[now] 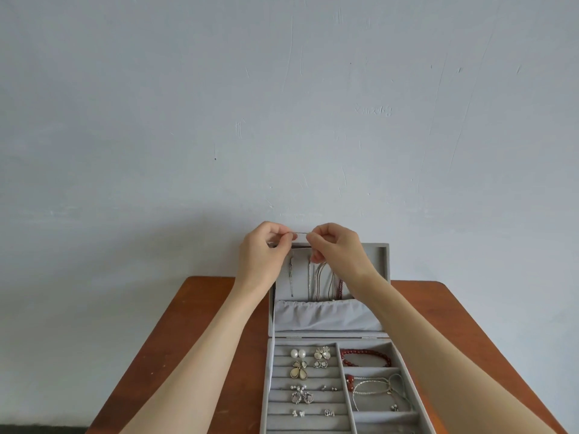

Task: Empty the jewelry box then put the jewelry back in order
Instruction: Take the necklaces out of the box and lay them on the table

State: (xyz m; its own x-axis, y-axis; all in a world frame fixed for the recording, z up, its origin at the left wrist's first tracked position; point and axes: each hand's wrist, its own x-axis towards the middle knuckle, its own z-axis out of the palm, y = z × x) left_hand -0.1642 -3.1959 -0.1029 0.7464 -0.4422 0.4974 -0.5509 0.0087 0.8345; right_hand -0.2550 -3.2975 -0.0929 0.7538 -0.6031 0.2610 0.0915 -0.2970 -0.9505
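Observation:
A grey velvet jewelry box [383, 267] stands open on the table, its lid upright. At the lid's top edge, my left hand [261, 250] and my right hand [336, 245] each pinch one end of a thin silver necklace [301, 234] stretched between them. Several other chains [319, 281] and a dark red beaded strand [340, 289] hang inside the lid above a grey fabric pocket [319, 316]. In the tray, pearl and silver earrings [308, 360] sit in the ring rolls at left. A red bead bracelet [365, 357] and silver bracelets [379, 389] fill the right compartments.
The box rests on a brown wooden table [194, 339] pushed against a pale blue-grey wall [282, 104]. Bare wood shows left and right of the box. A dark floor strip [40, 429] shows at the bottom left.

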